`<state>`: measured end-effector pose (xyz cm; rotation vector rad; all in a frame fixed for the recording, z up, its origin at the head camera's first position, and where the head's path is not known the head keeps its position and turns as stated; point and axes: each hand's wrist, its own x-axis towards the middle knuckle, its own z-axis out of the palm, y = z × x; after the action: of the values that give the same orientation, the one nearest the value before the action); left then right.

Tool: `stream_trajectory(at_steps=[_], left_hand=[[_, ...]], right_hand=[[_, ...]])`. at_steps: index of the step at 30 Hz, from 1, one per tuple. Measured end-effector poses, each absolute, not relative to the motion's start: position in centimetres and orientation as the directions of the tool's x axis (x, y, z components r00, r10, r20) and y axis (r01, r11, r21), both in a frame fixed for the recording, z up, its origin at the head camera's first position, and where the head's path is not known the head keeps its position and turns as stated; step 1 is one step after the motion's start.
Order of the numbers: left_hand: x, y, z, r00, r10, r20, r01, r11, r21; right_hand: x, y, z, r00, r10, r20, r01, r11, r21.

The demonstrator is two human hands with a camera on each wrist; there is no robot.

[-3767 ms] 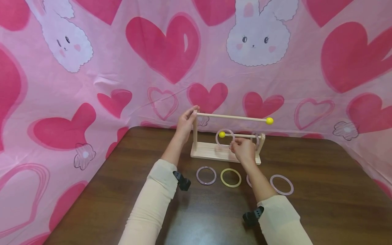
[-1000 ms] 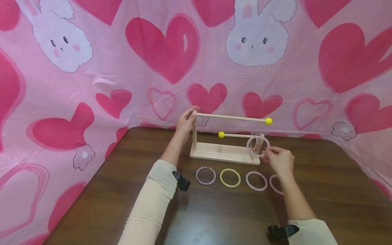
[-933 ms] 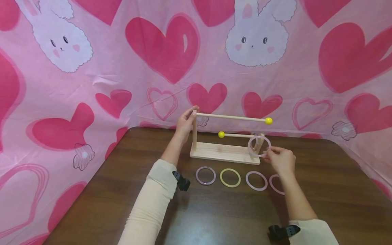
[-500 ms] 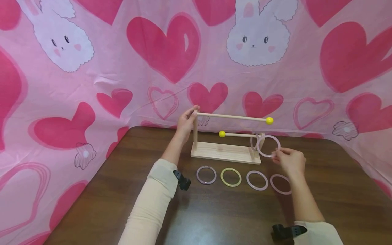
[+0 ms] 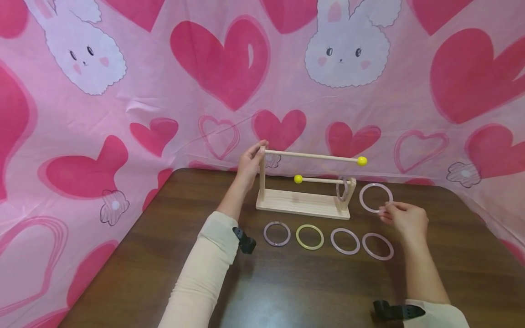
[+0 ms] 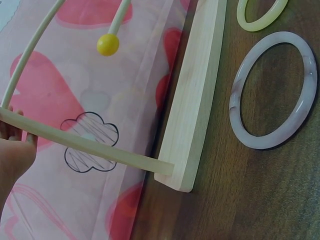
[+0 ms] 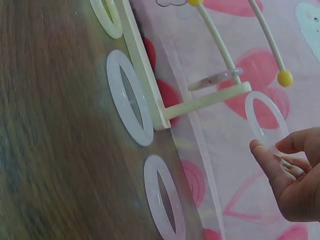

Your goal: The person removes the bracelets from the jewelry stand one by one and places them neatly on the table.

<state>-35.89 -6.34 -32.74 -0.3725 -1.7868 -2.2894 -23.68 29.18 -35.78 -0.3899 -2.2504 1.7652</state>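
My left hand (image 5: 249, 168) grips the top of the tall left post of a wooden bangle stand (image 5: 301, 203); in the left wrist view its fingers (image 6: 15, 132) are partly behind the post. My right hand (image 5: 406, 221) pinches a pale pink bangle (image 5: 362, 200) by its lower edge, held up right of the stand and apart from it. In the right wrist view thumb and fingertips meet on that bangle (image 7: 251, 117). Another bangle (image 5: 338, 191), greyish purple, hangs on the stand's lower rod close to the short right post.
In front of the stand, a mauve bangle (image 5: 276, 245), a yellow one (image 5: 309, 248) and two pale pink bangles (image 5: 345, 252) (image 5: 378, 258) lie in a row on the brown table (image 5: 287, 291). Yellow balls cap the upper rod (image 5: 311, 155) and lower rod. A pink heart-print cloth (image 5: 221, 59) hangs behind.
With the pale pink bangle, my right hand has moved right, from the lower rod, across the short post, to beyond the stand. My left hand has stayed on the tall post.
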Motion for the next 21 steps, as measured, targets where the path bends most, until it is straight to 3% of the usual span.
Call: stream_trajectory(at_steps=[14, 21], left_hand=[[-36.1, -6.4, -32.8, -0.946, -0.002, 0.323, 0.315, -0.235, 0.920], [-36.2, -6.4, -32.9, -0.946, -0.003, 0.323, 0.315, -0.232, 0.920]], right_hand=[[-22.4, 31.0, -36.3, -0.933, 0.357, -0.044, 0.059, 0.033, -0.998], [-21.9, 32.1, -37.1, -0.940, 0.332, -0.080, 0.110, 0.074, -0.991]])
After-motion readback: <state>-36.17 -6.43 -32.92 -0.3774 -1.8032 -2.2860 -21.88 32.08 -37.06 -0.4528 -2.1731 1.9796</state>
